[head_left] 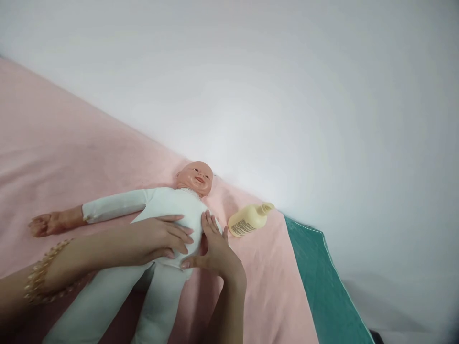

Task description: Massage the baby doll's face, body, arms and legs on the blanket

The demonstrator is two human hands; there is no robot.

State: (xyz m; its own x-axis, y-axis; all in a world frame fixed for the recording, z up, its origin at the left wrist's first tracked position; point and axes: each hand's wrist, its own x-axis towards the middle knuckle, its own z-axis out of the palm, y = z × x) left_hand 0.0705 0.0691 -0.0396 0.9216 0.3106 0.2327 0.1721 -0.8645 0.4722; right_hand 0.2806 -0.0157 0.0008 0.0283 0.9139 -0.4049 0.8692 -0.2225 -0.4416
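A baby doll in a pale mint suit lies on its back on a pink cloth, head toward the wall, one arm stretched out to the left. My left hand lies flat on the doll's belly with fingers stretched out. My right hand rests against the doll's right side, fingers straight and pointing up, thumb tucked under the doll's waist. A bead bracelet circles my left wrist.
A pale yellow bottle lies on its side on the pink cloth, just right of the doll. A teal surface shows beyond the cloth's right edge. A white wall runs along the back.
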